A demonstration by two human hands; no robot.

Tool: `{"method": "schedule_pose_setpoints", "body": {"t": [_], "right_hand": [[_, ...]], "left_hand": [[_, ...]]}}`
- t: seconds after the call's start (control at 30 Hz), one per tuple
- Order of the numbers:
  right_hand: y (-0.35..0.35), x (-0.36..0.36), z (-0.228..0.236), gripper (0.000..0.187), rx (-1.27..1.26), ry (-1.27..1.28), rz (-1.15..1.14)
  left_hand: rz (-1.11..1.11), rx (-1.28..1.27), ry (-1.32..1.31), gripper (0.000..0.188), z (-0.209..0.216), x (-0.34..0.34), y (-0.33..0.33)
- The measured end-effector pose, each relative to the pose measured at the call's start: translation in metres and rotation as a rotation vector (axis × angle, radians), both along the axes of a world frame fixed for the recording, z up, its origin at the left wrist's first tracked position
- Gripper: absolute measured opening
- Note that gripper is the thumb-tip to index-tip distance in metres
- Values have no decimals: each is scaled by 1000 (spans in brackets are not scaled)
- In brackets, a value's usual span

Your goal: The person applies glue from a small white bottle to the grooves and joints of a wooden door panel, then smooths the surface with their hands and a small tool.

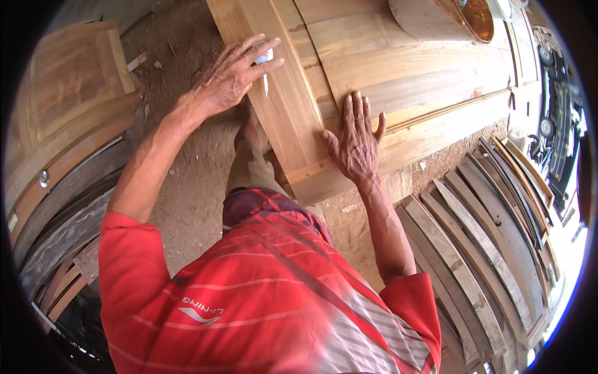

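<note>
We look down on a large wooden door panel (398, 68) lying flat, its left stile (280, 106) running as a long board from the top of the view down toward our waist. That long axis is what matters here: it slants from upper left to lower right, and both our hands sit along it.

Our left hand (233, 75) rests at the outer left edge of the stile, farther up the board. Its fingers are curled loosely, not clenched, and pinch a small white tube with a blue patch (264, 59) between thumb and forefingers; a thin white nozzle or tip (266, 84) points down from it onto the wood. We cannot tell whether the tip touches the surface.

Our right hand (358, 140) lies palm-down and fully spread on the panel, just to the right of the stile and nearer to our body. It holds nothing; it presses flat against the wood near the joint where the stile meets the bottom rail (398, 149).

So the tube lies up and to the left of the right hand, across the width of the stile, and the left hand is the one on it.

Curved wooden slats (479, 249) are stacked to our right, another panelled door (68, 87) stands at our left, and the dirt floor (187, 181) shows between.
</note>
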State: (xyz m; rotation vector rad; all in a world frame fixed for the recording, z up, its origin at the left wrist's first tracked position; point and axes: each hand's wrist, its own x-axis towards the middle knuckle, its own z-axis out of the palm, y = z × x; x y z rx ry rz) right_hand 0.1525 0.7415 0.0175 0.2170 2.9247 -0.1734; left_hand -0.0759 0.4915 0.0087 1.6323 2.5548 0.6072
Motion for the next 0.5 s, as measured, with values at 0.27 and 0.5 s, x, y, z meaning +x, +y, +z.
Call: {"method": "schedule_pose_setpoints", "body": {"t": [0.27, 0.5], "right_hand": [[-2, -11, 1, 93, -123, 64, 12], [-4, -13, -2, 93, -140, 15, 102]], "left_hand": [[-83, 37, 30, 37, -2, -18, 5], [140, 429, -66, 39, -19, -25, 25]]}}
